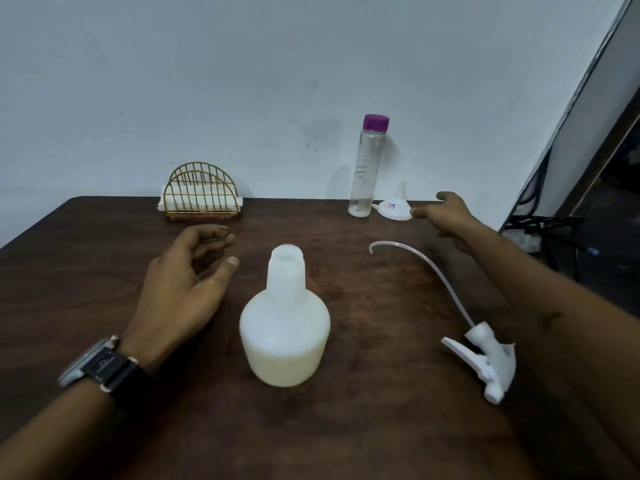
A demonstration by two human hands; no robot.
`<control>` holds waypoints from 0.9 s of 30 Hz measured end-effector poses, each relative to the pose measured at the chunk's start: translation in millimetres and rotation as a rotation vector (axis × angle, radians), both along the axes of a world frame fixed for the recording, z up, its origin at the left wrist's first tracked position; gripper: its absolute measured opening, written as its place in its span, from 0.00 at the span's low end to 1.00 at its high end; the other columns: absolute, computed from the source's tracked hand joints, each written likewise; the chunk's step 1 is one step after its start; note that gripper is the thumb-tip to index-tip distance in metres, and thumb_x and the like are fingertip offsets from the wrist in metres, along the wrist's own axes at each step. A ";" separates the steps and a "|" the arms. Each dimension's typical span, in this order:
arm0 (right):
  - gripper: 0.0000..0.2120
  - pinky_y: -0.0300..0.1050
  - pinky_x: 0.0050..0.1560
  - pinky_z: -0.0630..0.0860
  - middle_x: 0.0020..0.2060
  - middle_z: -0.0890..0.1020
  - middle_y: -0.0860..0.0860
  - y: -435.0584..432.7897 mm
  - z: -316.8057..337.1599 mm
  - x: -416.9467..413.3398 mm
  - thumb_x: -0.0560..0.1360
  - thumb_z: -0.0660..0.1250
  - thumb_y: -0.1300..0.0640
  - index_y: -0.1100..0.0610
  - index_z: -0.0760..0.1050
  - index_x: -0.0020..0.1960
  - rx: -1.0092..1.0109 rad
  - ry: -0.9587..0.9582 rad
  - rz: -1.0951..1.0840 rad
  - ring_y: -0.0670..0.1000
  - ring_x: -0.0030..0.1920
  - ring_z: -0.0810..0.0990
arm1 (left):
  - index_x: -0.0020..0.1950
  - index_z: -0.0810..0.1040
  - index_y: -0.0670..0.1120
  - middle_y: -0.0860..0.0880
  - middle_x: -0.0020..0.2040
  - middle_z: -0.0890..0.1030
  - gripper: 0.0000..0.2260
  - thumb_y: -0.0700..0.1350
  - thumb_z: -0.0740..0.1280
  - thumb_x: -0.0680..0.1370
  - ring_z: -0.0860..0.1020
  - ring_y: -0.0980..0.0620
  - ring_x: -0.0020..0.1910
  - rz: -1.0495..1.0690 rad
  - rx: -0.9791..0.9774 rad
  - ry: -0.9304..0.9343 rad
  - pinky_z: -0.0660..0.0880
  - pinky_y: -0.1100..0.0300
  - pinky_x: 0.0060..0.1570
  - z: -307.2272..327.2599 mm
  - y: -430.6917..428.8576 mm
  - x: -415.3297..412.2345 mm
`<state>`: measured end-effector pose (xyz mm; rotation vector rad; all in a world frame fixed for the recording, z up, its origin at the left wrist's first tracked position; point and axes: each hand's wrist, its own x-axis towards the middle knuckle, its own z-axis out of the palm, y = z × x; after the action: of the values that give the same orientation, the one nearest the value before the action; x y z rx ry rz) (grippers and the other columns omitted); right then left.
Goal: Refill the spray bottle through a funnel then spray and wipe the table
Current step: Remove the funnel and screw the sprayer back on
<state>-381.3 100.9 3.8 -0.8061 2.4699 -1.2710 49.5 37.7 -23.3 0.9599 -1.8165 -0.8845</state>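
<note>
My left grip point(187, 282), fingers apart and empty, is beside the uncapped spray bottle point(284, 327) on the worktop point(381, 427). My right grip point(450, 216), fingers spread and empty, is at the funnel point(394, 206) rim.

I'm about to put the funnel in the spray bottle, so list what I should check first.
1. White plastic spray bottle upright, neck open: ok.
2. White trigger spray head with tube off the bottle, lying on the brown wooden table: ok.
3. Small white plastic funnel near the right hand: ok, fingertips close to its rim; spout points up.
4. Left hand steadying the bottle: not ok, open beside it, not touching.
5. Purple cap off the clear plastic water bottle: not ok, cap on.
6. Water level in it: cannot tell.
</note>
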 end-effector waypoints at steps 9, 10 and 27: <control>0.26 0.46 0.46 0.76 0.62 0.79 0.51 127.1 20.0 77.1 0.77 0.74 0.46 0.55 0.74 0.71 0.205 0.083 0.151 0.52 0.58 0.78 | 0.65 0.78 0.49 0.53 0.58 0.86 0.15 0.36 0.71 0.80 0.83 0.57 0.61 -0.023 0.029 0.046 0.77 0.59 0.63 15.8 40.9 26.9; 0.27 0.46 0.50 0.75 0.64 0.79 0.52 136.3 18.4 88.9 0.77 0.73 0.46 0.56 0.74 0.72 0.232 0.106 0.173 0.53 0.61 0.78 | 0.66 0.78 0.48 0.53 0.59 0.86 0.15 0.35 0.71 0.80 0.83 0.58 0.61 -0.031 0.040 0.056 0.78 0.57 0.64 17.2 48.4 27.0; 0.48 0.53 0.74 0.67 0.77 0.58 0.58 226.7 -13.6 184.4 0.73 0.73 0.40 0.47 0.49 0.83 0.605 0.276 0.287 0.60 0.75 0.68 | 0.78 0.66 0.48 0.47 0.77 0.75 0.27 0.50 0.71 0.82 0.77 0.52 0.69 -0.171 0.104 -0.034 0.71 0.57 0.67 25.7 116.0 36.3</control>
<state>-196.9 327.6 -9.7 -1.1523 2.5912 -0.2947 85.8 153.7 2.4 0.8976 -1.9186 -1.0835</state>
